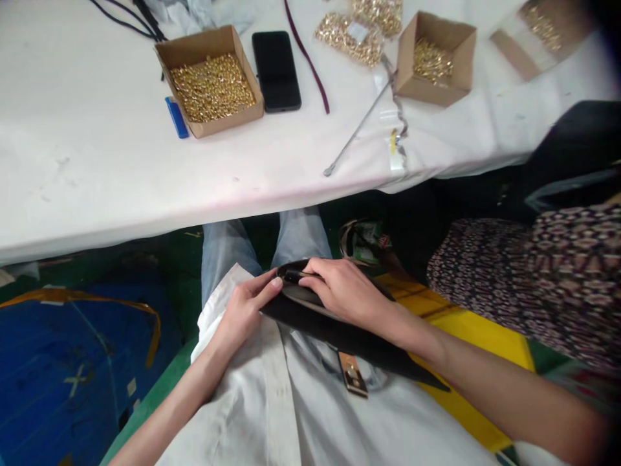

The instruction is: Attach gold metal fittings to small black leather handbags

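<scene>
A black bag-like piece [334, 328], apparently leather, lies across my lap with its opening turned up and its lighter inside partly showing. My left hand [248, 304] pinches its left end, thumb on top and fingers along the far edge. My right hand [342, 288] is closed at the opening, thumb and fingers on a dark edge near the left end; my palm hides part of the inside. Below the black piece hangs a brown tab with gold-coloured metal fittings [352, 375].
On the white table [97, 162] are an open box of gold-coloured fittings [211, 87], a phone [276, 71], a metal rod [359, 126], a second box [436, 61] and bagged fittings [349, 39]. A person in patterned clothing [485, 272] sits at right. Blue material [72, 369] lies left.
</scene>
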The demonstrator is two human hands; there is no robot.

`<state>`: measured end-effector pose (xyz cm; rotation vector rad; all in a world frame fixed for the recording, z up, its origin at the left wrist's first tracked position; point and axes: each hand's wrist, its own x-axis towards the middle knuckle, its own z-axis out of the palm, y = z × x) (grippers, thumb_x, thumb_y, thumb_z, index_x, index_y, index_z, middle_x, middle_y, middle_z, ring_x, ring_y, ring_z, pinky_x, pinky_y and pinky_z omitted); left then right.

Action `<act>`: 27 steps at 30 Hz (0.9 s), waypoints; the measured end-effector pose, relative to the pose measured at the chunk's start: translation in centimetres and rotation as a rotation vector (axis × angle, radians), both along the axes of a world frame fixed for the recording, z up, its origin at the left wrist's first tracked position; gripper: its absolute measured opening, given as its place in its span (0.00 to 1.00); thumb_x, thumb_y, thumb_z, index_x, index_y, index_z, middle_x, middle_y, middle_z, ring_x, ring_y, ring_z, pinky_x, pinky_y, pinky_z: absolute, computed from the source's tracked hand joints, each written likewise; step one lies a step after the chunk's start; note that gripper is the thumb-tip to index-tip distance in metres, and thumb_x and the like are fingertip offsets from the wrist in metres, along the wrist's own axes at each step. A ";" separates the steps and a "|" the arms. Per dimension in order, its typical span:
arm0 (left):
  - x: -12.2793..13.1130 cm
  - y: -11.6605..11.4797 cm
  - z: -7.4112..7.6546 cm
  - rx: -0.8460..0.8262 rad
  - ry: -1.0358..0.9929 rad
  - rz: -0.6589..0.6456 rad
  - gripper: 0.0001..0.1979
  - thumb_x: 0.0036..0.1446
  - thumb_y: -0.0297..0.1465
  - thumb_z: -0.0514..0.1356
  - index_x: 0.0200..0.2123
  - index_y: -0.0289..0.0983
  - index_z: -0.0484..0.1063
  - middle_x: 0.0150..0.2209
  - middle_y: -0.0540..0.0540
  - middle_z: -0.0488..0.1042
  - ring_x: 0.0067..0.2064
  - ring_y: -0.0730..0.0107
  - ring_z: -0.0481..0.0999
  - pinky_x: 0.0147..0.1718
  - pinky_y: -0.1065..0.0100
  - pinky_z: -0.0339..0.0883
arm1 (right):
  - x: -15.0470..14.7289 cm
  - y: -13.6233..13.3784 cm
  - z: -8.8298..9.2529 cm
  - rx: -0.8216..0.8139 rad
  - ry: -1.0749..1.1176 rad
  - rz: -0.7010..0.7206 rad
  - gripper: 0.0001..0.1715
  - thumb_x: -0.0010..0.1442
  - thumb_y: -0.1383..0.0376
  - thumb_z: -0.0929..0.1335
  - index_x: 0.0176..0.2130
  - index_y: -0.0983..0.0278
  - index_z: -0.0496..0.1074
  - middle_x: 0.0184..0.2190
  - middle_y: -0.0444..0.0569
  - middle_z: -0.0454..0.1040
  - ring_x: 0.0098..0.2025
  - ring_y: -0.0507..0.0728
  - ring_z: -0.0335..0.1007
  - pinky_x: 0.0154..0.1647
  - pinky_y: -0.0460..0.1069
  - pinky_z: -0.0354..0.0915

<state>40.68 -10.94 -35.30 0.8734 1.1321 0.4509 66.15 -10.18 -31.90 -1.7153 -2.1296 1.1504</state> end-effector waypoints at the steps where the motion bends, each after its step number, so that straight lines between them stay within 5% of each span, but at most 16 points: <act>1: -0.1 0.0 -0.2 0.006 0.017 -0.003 0.32 0.72 0.52 0.65 0.70 0.40 0.77 0.62 0.44 0.84 0.64 0.39 0.80 0.66 0.49 0.70 | 0.2 0.0 -0.1 -0.006 0.019 -0.004 0.08 0.78 0.63 0.71 0.42 0.61 0.78 0.38 0.47 0.84 0.39 0.58 0.80 0.41 0.50 0.63; 10: 0.6 -0.4 -0.6 0.103 0.064 -0.004 0.27 0.76 0.51 0.62 0.67 0.43 0.81 0.73 0.45 0.73 0.79 0.44 0.63 0.81 0.50 0.47 | 1.4 0.3 -0.9 0.002 0.204 0.070 0.06 0.77 0.65 0.71 0.43 0.60 0.79 0.40 0.44 0.82 0.42 0.56 0.78 0.46 0.50 0.65; 19: 2.4 0.9 -0.9 0.000 -0.013 0.104 0.35 0.70 0.55 0.66 0.70 0.39 0.78 0.66 0.42 0.81 0.75 0.34 0.69 0.75 0.42 0.61 | 1.8 0.1 -2.3 0.080 0.236 0.105 0.08 0.78 0.65 0.70 0.42 0.61 0.77 0.39 0.46 0.79 0.44 0.57 0.76 0.49 0.51 0.66; 27: 2.7 1.1 -1.1 -0.029 -0.024 0.089 0.38 0.70 0.55 0.65 0.73 0.38 0.74 0.72 0.43 0.75 0.78 0.36 0.63 0.79 0.41 0.56 | 0.6 -1.1 -3.0 0.179 0.188 0.002 0.07 0.78 0.65 0.70 0.43 0.61 0.78 0.42 0.49 0.82 0.46 0.59 0.78 0.52 0.52 0.70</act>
